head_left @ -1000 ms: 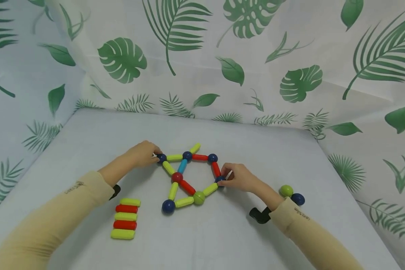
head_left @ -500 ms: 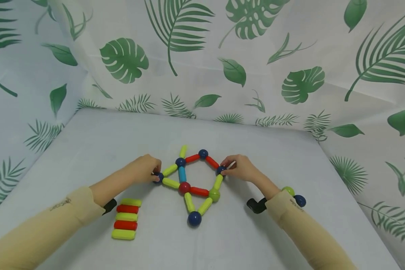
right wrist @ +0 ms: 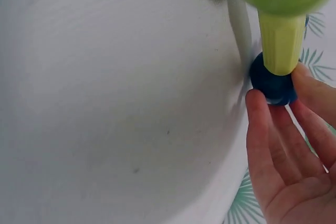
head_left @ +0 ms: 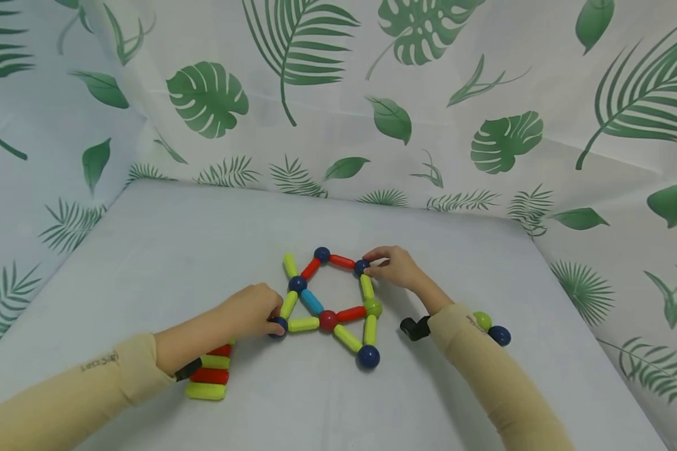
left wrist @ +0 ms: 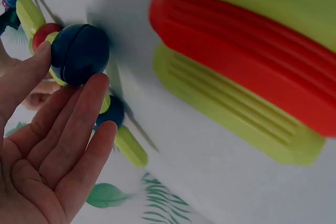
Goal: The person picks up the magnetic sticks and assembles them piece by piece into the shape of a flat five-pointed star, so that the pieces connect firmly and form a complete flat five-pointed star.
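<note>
Currently, the left hand (head_left: 254, 312) has its fingers clamped on the leftmost blue ball (left wrist: 80, 54) of a rod-and-ball frame (head_left: 328, 321) lying on the table (head_left: 457, 250), while the right hand (head_left: 395, 268) pinches another blue ball (head_left: 362, 267) at the frame's far right side.

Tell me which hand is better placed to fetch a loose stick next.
Probably the left hand: the loose sticks lie close by on its side, while the right hand is across the joined shape. The left hand pinches a blue ball, which it would likely release first.
</note>
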`<move>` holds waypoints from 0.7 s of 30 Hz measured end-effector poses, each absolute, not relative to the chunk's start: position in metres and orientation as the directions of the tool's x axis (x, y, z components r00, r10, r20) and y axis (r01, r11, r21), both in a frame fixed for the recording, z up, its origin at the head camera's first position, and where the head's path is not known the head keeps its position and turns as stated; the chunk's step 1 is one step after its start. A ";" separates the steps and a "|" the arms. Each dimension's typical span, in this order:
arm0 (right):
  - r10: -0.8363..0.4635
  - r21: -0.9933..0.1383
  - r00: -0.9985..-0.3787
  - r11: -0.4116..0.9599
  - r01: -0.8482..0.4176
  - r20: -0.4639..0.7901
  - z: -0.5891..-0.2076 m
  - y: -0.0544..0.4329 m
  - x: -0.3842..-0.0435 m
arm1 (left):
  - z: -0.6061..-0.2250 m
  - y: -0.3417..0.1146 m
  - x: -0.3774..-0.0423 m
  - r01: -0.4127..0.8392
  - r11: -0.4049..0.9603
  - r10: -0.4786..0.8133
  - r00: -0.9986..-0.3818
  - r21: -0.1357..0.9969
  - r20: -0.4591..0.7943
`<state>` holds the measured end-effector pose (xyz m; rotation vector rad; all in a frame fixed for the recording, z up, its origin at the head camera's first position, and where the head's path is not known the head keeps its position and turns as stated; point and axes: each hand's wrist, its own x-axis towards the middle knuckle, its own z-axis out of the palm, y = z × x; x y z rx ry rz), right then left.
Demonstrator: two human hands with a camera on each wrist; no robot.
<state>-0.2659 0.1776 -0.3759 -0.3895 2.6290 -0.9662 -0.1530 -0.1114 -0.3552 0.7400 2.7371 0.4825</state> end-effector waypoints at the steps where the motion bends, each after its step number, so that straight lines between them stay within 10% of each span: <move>1: -0.352 -0.669 -0.915 0.730 -0.135 -0.199 -0.377 0.177 -0.267 | -0.355 -0.110 -0.152 0.440 0.813 0.527 -0.834 0.382 -0.162; 21: -0.340 -0.730 -0.913 0.679 -0.074 -0.224 -0.383 0.170 -0.278 | -0.352 -0.141 -0.138 0.376 0.839 0.496 -0.826 0.394 -0.268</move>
